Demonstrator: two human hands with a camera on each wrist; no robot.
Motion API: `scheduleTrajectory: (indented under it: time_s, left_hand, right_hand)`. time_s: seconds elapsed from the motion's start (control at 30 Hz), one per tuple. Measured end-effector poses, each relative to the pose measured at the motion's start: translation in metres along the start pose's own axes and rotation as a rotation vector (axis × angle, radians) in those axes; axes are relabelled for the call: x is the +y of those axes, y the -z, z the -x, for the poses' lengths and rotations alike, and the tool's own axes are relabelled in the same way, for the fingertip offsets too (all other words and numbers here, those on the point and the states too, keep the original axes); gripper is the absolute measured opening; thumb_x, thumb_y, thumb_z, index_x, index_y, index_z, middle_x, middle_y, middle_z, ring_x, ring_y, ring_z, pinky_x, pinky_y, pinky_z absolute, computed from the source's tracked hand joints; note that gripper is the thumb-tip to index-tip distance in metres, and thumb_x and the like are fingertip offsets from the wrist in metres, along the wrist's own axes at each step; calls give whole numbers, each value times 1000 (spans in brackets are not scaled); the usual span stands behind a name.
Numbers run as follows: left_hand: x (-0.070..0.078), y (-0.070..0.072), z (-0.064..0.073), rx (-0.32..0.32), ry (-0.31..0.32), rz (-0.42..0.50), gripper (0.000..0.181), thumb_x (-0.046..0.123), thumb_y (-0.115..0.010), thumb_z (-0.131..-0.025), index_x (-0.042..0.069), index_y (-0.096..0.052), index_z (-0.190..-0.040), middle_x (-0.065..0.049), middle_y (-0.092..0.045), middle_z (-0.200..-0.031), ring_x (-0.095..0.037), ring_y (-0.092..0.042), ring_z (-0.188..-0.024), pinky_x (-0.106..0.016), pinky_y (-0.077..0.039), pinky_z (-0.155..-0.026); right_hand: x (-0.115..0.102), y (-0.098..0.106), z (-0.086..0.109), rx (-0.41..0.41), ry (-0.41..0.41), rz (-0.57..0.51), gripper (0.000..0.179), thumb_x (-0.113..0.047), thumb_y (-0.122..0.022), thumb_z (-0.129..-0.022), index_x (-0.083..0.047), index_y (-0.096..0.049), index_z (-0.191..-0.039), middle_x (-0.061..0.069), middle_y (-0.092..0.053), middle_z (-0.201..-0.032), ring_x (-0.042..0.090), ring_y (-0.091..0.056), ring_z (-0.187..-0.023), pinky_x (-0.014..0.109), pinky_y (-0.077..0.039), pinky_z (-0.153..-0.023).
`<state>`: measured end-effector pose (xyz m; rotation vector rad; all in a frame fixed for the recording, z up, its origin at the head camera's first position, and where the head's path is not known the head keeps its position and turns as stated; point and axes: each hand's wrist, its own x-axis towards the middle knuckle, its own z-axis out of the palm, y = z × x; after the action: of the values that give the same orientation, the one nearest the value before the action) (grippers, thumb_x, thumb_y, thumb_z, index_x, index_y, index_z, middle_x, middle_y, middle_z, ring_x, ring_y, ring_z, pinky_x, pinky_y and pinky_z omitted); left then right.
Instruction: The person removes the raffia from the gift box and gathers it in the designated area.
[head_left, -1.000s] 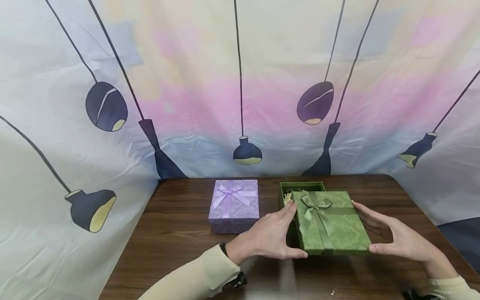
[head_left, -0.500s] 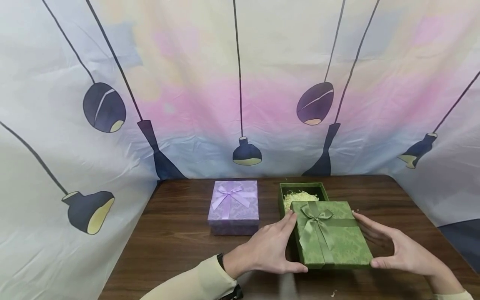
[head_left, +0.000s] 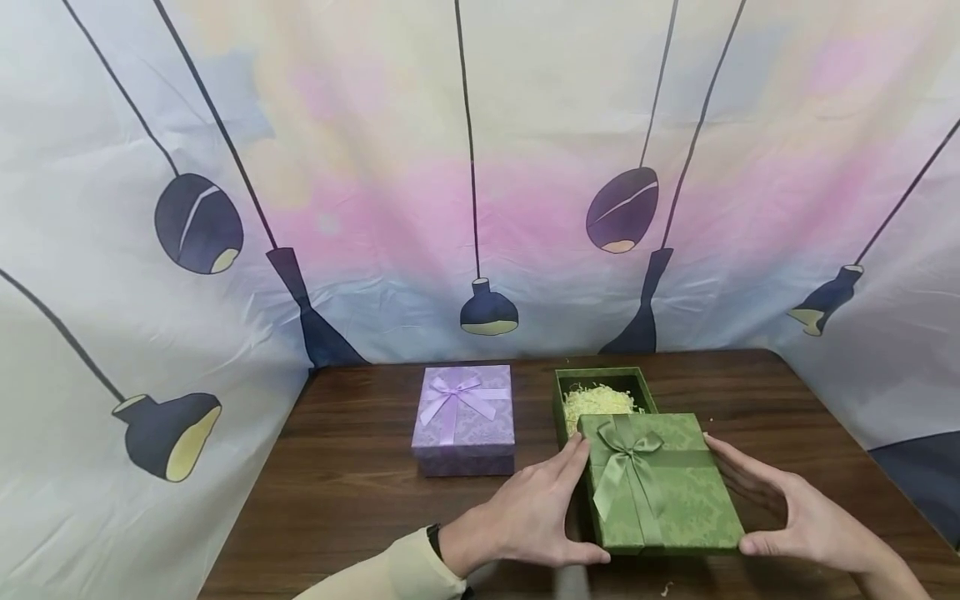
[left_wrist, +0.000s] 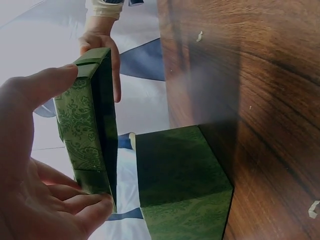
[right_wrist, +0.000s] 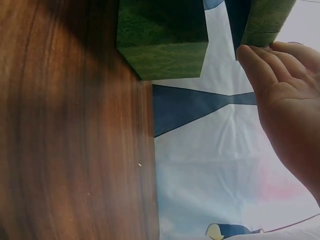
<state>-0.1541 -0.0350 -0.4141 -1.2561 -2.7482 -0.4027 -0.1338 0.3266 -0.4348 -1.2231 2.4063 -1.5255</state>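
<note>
Both hands hold a square green gift box lid with a tied ribbon bow [head_left: 686, 492]. My left hand [head_left: 525, 518] grips its left side, thumb at the near corner and fingertips at the far one. On the opposite side, my right hand [head_left: 813, 521] grips it the same way. Beneath and behind the lid stands the green box base [head_left: 647, 390], uncovered at its far end, with pale yellow shredded paper [head_left: 596, 405] inside. A gap shows between lid [left_wrist: 82, 125] and base [left_wrist: 180, 170] in the left wrist view. The lid hides the base's near part.
A closed purple gift box [head_left: 463, 421] with a lilac bow stands left of the green one on the dark wooden table [head_left: 337, 492]. Small paper scraps [head_left: 666, 588] lie on the tabletop. A cloth backdrop with printed lamps [head_left: 489, 312] hangs behind the far edge.
Both hands have moved the green lid back toward the person. More of the base and its shredded paper is uncovered. The purple box has stayed in place; the head view has shifted slightly.
</note>
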Motion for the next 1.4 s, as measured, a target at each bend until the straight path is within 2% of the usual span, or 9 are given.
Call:
scheduleTrajectory:
  time_s: [0.23,0.5,0.73,0.93,1.17,1.4]
  left_hand:
    - [0,-3,5,-13,-4,-16,119,73,-63,-76,6,-8,-157,-18,-21,-160,-29,-53,-128,-34,-50,-99]
    - [3,-10,9,-21,-13,-20,120,74,-63,-76,5,-9,-157,-19,-22,-159,-30,-52,-128,-34,-50,-99]
    - [5,-16,11,-24,-11,-18,119,75,-62,-76,5,-10,-157,-19,-24,-159,-30,-53,-127,-34,-50,-97]
    - [6,-22,15,-24,-14,-13,118,75,-61,-76,4,-11,-156,-20,-24,-158,-30,-52,-128,-34,-49,-99]
    - [11,-26,20,-40,2,-6,120,76,-61,-76,5,-8,-157,-21,-24,-158,-31,-54,-126,-33,-49,-99]
    - [15,-34,24,-29,3,15,119,74,-64,-75,4,-12,-156,-21,-25,-158,-31,-56,-124,-33,-51,-96]
  right_hand:
    - [2,-8,4,21,33,43,99,6,-76,-75,10,-13,-151,26,-16,-159,9,-30,-144,12,-36,-104]
    - [-2,-11,9,4,-31,38,98,5,-74,-78,6,-11,-153,23,-15,-160,6,-32,-142,17,-44,-100]
    - [-1,-14,13,-1,-86,98,98,1,-75,-79,0,-14,-155,20,-18,-160,2,-28,-143,15,-42,-100]
    - [4,-16,16,-26,-43,31,93,4,-71,-81,6,-12,-153,25,-16,-159,6,-27,-144,17,-41,-102]
    - [4,-18,20,-49,-157,-68,92,10,-65,-84,-2,-9,-156,13,-14,-163,1,-30,-141,18,-43,-102]
    - [6,-19,25,-82,-184,-137,89,9,-62,-87,-2,-7,-156,2,-14,-164,-1,-31,-139,19,-43,-102]
